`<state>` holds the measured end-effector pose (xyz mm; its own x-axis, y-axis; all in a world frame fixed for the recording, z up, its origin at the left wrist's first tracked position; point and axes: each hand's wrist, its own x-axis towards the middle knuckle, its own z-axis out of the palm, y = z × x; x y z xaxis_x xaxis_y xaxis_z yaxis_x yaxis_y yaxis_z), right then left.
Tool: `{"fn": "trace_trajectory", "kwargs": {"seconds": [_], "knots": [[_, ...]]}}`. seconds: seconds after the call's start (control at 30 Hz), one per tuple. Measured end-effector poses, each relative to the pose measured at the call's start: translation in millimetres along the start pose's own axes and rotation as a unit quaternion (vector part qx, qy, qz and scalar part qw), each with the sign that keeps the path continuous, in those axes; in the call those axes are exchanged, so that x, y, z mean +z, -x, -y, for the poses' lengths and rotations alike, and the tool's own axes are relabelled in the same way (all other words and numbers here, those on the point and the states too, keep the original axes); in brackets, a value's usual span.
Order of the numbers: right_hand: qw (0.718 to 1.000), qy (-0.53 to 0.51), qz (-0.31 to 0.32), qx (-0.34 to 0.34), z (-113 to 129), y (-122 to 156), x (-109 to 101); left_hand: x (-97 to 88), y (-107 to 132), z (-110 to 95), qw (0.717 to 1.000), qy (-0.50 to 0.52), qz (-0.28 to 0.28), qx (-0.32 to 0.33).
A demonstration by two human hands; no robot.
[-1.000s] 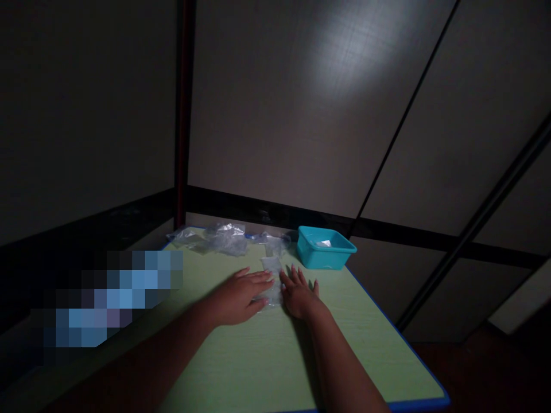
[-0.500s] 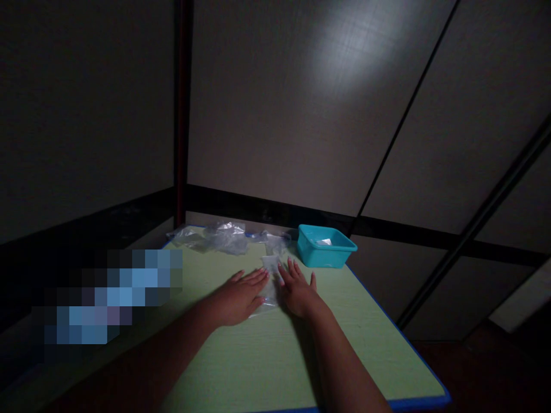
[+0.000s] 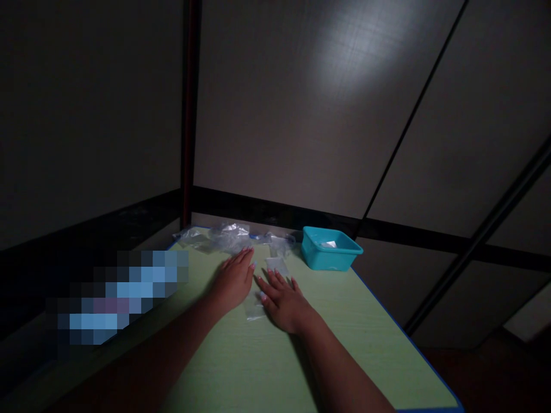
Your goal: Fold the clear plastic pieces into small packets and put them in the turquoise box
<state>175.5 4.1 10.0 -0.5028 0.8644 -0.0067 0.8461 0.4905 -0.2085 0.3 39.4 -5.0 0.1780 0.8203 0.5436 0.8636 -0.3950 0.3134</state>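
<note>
My left hand [image 3: 235,279] lies flat on the green table [image 3: 267,361], fingers stretched toward a heap of clear plastic bags [image 3: 224,238] at the far edge. Beside it my right hand [image 3: 282,298] also lies flat with fingers spread, pressing on a small clear plastic bag [image 3: 258,298] that shows between the two hands. Its far end [image 3: 276,265] sticks out beyond my right fingertips. Both hands are open and grip nothing.
A teal plastic tub [image 3: 329,248] with something pale inside stands at the far right corner of the table. Dark wall panels rise behind. The table's blue edge [image 3: 400,335] runs along the right. A blurred patch covers the left.
My left hand has slid forward and left toward the heap of bags. My right hand has drawn back and left over the small bag. The view has shifted slightly.
</note>
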Motion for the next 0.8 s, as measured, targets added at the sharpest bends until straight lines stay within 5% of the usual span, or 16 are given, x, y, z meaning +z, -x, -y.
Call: {"fn": "trace_trajectory", "kwargs": {"seconds": [0.4,0.57,0.67,0.8], "knots": [[0.999,0.034,0.005,0.025,6.6,1.5,-0.2,-2.1,3.9,-2.4,0.997,0.005,0.073,-0.008],[0.978,0.083,-0.149,0.119,-8.4,1.8,-14.2,-4.5,12.8,-10.4,0.990,-0.016,0.136,-0.017],[0.945,0.109,-0.186,0.245,-21.3,0.9,-20.0,-6.8,18.4,-16.3,0.985,0.003,0.166,0.057],[0.936,0.082,-0.135,0.315,-35.7,-2.3,-17.7,-6.7,22.0,-19.8,0.952,0.065,0.229,0.194]]}}
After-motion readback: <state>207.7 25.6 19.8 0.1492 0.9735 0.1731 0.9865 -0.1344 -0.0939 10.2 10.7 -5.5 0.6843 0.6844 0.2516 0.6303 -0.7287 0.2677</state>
